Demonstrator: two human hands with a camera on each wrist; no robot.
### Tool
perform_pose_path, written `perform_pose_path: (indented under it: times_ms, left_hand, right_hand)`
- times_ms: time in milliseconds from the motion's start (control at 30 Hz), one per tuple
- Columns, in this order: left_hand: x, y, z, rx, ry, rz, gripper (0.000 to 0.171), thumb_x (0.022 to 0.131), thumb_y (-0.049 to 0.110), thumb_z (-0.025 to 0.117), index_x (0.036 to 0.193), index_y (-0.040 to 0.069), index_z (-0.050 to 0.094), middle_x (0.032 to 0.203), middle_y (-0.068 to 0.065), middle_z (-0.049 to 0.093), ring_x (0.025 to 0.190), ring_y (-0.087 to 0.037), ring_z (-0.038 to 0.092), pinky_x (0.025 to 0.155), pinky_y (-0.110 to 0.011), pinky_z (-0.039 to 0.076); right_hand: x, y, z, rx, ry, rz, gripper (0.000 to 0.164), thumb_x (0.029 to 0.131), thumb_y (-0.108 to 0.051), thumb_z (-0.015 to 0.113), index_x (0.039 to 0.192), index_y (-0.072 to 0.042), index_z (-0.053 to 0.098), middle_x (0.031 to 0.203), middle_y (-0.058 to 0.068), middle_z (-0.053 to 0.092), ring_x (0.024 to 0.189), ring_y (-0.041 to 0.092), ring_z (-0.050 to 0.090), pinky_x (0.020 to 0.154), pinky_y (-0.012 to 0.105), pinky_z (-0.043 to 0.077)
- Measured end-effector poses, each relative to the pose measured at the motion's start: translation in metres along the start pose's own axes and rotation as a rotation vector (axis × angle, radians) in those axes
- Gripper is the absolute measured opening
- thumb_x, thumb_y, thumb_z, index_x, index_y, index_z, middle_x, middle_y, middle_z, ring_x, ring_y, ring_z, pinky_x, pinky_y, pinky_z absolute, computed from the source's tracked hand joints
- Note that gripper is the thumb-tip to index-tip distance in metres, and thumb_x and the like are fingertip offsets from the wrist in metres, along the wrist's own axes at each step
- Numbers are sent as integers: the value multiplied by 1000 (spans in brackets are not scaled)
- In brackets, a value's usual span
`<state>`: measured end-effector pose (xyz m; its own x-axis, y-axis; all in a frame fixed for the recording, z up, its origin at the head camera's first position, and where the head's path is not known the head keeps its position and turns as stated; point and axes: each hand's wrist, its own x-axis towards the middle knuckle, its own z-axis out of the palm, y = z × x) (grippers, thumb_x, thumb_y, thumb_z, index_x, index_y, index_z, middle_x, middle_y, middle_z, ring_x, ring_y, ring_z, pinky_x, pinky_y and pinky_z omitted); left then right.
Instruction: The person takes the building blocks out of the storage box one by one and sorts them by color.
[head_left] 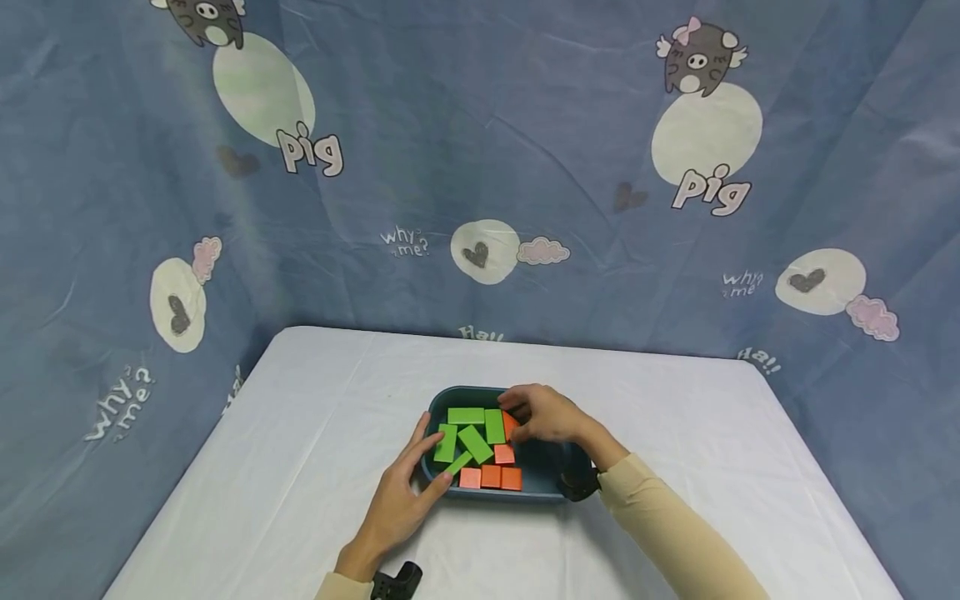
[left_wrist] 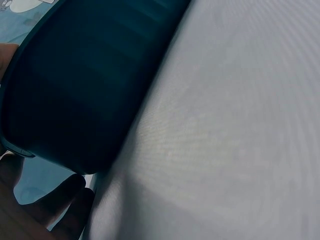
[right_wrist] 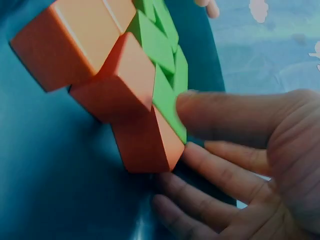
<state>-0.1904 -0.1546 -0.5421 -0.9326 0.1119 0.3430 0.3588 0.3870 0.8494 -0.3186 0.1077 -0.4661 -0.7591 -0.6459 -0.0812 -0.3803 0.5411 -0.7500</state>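
Observation:
A dark teal tub (head_left: 486, 497) holds several green blocks (head_left: 466, 415) and orange blocks (head_left: 511, 477). My left hand (head_left: 397, 504) is spread round the tub's left front corner, its thumb and forefinger over the rim near a narrow green block (head_left: 460, 462). In the left wrist view, other fingers (left_wrist: 74, 205) lie outside the tub's end. My right hand (head_left: 551, 414) reaches into the tub from the right. Its fingertips are right at the far end of an orange block (right_wrist: 137, 145) beside a green one, with the thumb (right_wrist: 220, 117) over the blocks and a gap between thumb and fingers.
The tub stands on a table with a white cloth (head_left: 285, 467). A patterned blue curtain (head_left: 570, 292) hangs behind and at both sides. Straps with black devices sit on both wrists; the right device (head_left: 579, 483) overlaps the tub's right end.

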Motion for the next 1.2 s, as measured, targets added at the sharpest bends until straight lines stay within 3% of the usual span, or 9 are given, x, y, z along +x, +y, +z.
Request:
perform_pose_path:
  times_ms: [200, 667, 967, 1200]
  left_hand:
    - [-1, 0, 1, -15, 3, -14, 59, 96, 24, 74, 148, 7, 52, 168, -8, 23, 152, -24, 23, 115, -10, 16]
    - [-2, -1, 2, -20, 4, -16, 58, 96, 23, 74, 147, 7, 53, 168, -1, 23, 152, -23, 24, 115, -11, 16]
    - [-1, 1, 2, -9, 3, -14, 58, 95, 23, 74, 147, 7, 54, 168, -2, 23, 152, -23, 24, 115, -11, 16]
    - [0, 2, 1, 3, 1, -22, 59, 96, 24, 74, 148, 7, 53, 168, -4, 22, 152, -23, 23, 115, -12, 16]
  right_hand:
    - [1, 1, 4, -51, -13, -6, 63, 75, 6, 86, 133, 5, 61, 124, 18, 67, 106, 29, 69, 88, 39, 59]
    - [1, 7, 9, -179, -12, 38, 59, 73, -5, 91, 126, 2, 68, 113, 10, 71, 90, 16, 68, 81, 34, 59]
    - [0, 5, 9, -209, -9, 63, 59, 70, -15, 95, 121, 0, 70, 111, 7, 71, 91, 15, 66, 86, 38, 57]
    - [1, 3, 9, -197, 19, 119, 48, 73, -17, 93, 114, -5, 73, 105, 2, 72, 96, 17, 64, 88, 40, 55]
